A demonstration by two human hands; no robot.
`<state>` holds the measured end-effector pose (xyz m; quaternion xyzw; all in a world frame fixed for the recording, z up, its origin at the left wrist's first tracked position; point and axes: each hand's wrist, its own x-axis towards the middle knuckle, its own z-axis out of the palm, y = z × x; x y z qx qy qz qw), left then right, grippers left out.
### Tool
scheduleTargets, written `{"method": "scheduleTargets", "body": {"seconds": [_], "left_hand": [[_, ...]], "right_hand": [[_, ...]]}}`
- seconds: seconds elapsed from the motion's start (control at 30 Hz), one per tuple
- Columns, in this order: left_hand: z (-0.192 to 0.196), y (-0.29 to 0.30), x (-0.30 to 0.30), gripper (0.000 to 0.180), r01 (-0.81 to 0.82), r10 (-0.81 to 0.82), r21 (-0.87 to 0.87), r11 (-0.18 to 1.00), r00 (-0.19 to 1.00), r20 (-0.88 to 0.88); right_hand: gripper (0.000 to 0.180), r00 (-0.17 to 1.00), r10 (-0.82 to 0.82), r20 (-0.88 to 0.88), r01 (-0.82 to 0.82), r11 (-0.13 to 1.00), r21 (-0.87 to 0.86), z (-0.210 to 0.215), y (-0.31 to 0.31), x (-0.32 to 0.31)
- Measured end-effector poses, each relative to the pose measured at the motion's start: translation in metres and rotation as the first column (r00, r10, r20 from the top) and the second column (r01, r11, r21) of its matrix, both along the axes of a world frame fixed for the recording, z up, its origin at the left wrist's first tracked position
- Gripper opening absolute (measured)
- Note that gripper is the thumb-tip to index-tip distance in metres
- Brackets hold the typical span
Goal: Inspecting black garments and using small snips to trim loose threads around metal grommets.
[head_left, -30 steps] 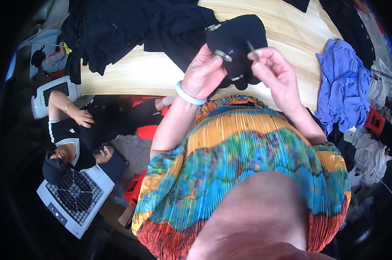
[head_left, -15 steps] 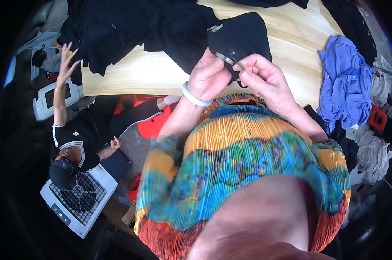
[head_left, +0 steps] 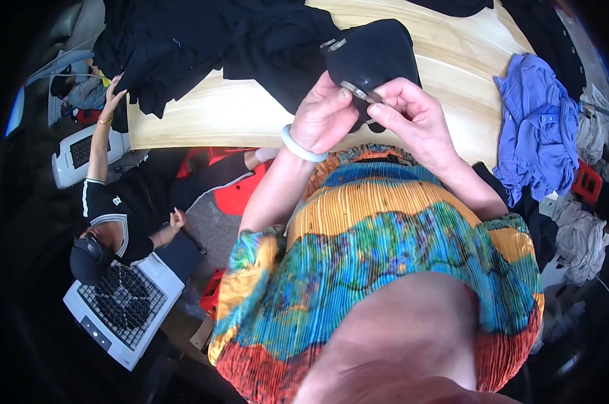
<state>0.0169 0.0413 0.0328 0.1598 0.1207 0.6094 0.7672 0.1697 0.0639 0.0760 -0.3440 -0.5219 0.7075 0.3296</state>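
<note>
Dark cloth, a black garment piece (head_left: 382,54), lies over the near part of the table under my hands. My left hand (head_left: 326,114), with a pale bangle on its wrist, pinches a round greyish button (head_left: 350,87) at the cloth between thumb and fingers. Close on its right, my right hand (head_left: 412,118) is closed in a pinch, thumb against forefinger, over a thin dark thing (head_left: 374,97) beside that button. What this is I cannot make out. Farther up the same cloth shows another button (head_left: 335,45), and a small pale thread mark lies between.
A large black garment (head_left: 183,47) spreads over the left of the wooden table (head_left: 190,111). Crumpled blue-purple clothes (head_left: 536,128) lie at its right edge. To my left a co-worker (head_left: 129,219) reclines by a grey-white fan unit (head_left: 126,310), one hand at the table edge.
My right fingers have moved in closer to the button, and my left hand has shifted slightly. The co-worker's raised hand has come down onto the black garment at the table edge.
</note>
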Motion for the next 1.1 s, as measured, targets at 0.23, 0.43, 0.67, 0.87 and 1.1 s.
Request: {"method": "scheduleTargets", "body": {"seconds": [0.23, 0.43, 0.67, 0.87, 1.1], "left_hand": [[0.007, 0.001, 0.002, 0.040, 0.000, 0.003, -0.076, 0.997, 0.999, 0.037], [0.007, 0.010, -0.004, 0.019, 0.083, -0.101, -0.252, 0.964, 0.993, -0.057], [-0.019, 0.007, 0.003, 0.044, -0.010, -0.018, -0.052, 0.999, 0.863, -0.505], [0.009, -0.002, 0.003, 0.059, 0.148, -0.209, -0.250, 0.957, 0.949, -0.237], [0.019, 0.001, -0.002, 0.075, 0.173, -0.253, -0.291, 0.941, 0.930, -0.265]], "right_hand": [[0.026, 0.983, -0.159, -0.090, 0.163, 0.986, 0.038, 0.005, 0.005, -0.002], [0.035, 0.996, -0.079, 0.052, 0.069, 0.982, 0.178, -0.018, 0.023, -0.005], [0.027, 0.985, -0.163, -0.060, 0.157, 0.983, -0.097, 0.002, 0.049, -0.005], [0.025, 0.971, -0.237, -0.016, 0.237, 0.971, -0.041, 0.005, 0.066, -0.016], [0.031, 0.978, -0.160, 0.134, 0.152, 0.986, 0.066, -0.023, 0.069, -0.010]]}}
